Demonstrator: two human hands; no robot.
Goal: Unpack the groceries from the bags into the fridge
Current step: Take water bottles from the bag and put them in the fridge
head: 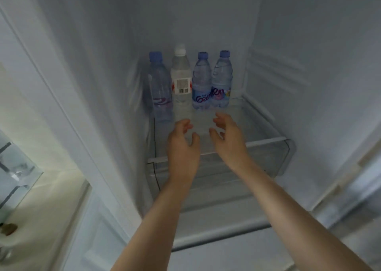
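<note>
Several water bottles stand in a row at the back of a glass fridge shelf (266, 124). Three have blue caps: one at far left (160, 87), and two with blue labels, the third bottle (201, 83) and the fourth bottle (222, 81) in the row. A taller white-capped bottle (181, 81) with a barcode label stands second from left. My left hand (182, 145) and my right hand (228, 136) reach over the shelf just in front of the bottles. Both hands have loosely curved fingers, hold nothing and touch no bottle.
The white fridge walls close in on both sides, the left wall (92, 85) near the leftmost bottle. A clear drawer (268, 157) sits under the shelf. The open door edge (51, 116) is at left, with a glass piece (16, 167) beyond it.
</note>
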